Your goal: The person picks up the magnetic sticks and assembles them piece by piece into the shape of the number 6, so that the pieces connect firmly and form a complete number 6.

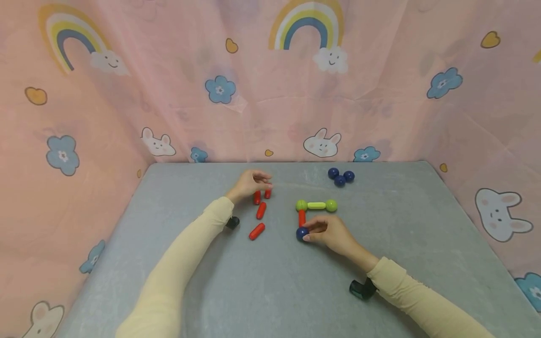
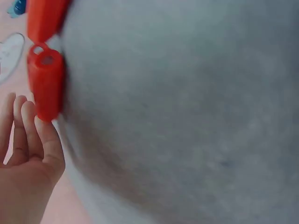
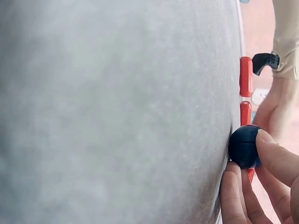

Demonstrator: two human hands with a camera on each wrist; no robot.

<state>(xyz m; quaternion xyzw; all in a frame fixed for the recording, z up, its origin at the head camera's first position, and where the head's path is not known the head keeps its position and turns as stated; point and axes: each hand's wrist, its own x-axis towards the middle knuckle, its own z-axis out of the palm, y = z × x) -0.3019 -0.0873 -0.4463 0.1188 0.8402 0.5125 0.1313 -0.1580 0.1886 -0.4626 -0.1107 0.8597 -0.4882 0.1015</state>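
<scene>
My right hand (image 1: 334, 233) pinches a dark blue ball (image 1: 302, 234) between thumb and fingers; the right wrist view shows the same ball (image 3: 244, 146) close up. The ball sits at the near end of a red rod (image 1: 302, 218). That rod's far end meets a green ball (image 1: 301, 205), from which a green rod (image 1: 316, 205) runs to another green ball (image 1: 331, 205). Over loose red rods (image 1: 257, 197) hovers my left hand (image 1: 248, 184), fingers loosely bent. In the left wrist view its fingertips are by a red rod (image 2: 46, 88); contact is unclear.
Two more loose red rods (image 1: 261, 211) lie nearer on the grey table (image 1: 270, 291). Three dark blue balls (image 1: 340, 180) cluster near the back edge. Dark wrist cameras (image 1: 362, 289) stick out below both sleeves. A pink printed cloth (image 1: 262, 112) hangs behind and beside the table.
</scene>
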